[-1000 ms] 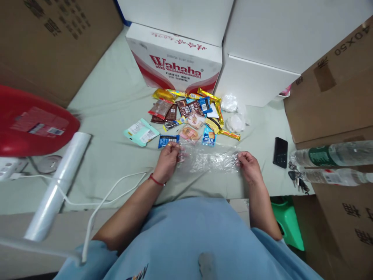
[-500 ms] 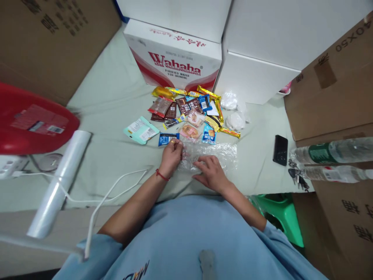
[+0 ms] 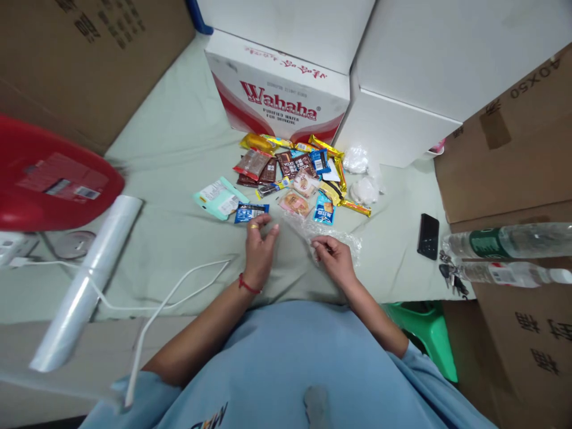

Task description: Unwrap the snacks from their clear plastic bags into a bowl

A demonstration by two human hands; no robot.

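My right hand [image 3: 333, 259] is closed in a pinch on the near-left part of a crumpled clear plastic bag [image 3: 348, 241]. The bag lies on the cloth below a pile of small wrapped snacks. My left hand [image 3: 260, 250] has thumb and fingers apart, with nothing visible between them. Its fingertips are at the near edge of a blue snack packet [image 3: 250, 213]; whether they touch it I cannot tell. A mint-green pouch [image 3: 220, 198] lies left of that packet. Nearer the bag are a round wrapped biscuit [image 3: 295, 202] and a light-blue packet [image 3: 324, 209].
A Wahaha carton [image 3: 281, 98] and white boxes [image 3: 402, 125] stand behind the snacks. A roll of plastic film [image 3: 89, 280] and a white cable [image 3: 179, 280] lie left. At right are a phone [image 3: 428, 236], keys [image 3: 452, 280] and two bottles [image 3: 509, 241].
My left hand has let go of the bag and its fingers have spread. My right hand has closed on the bag, which is more bunched up. The blue packet has shifted left.
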